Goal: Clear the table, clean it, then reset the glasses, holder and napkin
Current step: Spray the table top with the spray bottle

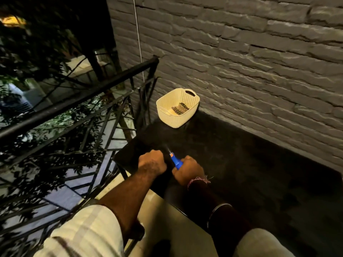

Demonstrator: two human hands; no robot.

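A: Nearest the camera, what do you see?

B: Two forearms in rolled pale sleeves reach forward over the near edge of the table.

A: And the largest things around?

B: A grey stone-brick wall runs along the table's far edge. A black metal railing stands off its left side, with dark foliage beyond. The table itself is dark, and much of its top is bare.

A: Anything standing on it?

B: A cream perforated basket with handle slots sits in the far-left corner, close against the wall. A folded checked cloth lies in its bottom.

A: The hands?

B: The right hand, a thread band at its wrist, is wrapped tight around a blue spray bottle near the table's left edge. The nozzle points away toward the basket, with a faint mist just past it. The left hand is curled into a fist just beside the bottle; I cannot tell whether it grips anything.

A: Glasses, holder?

B: I can't make them out.
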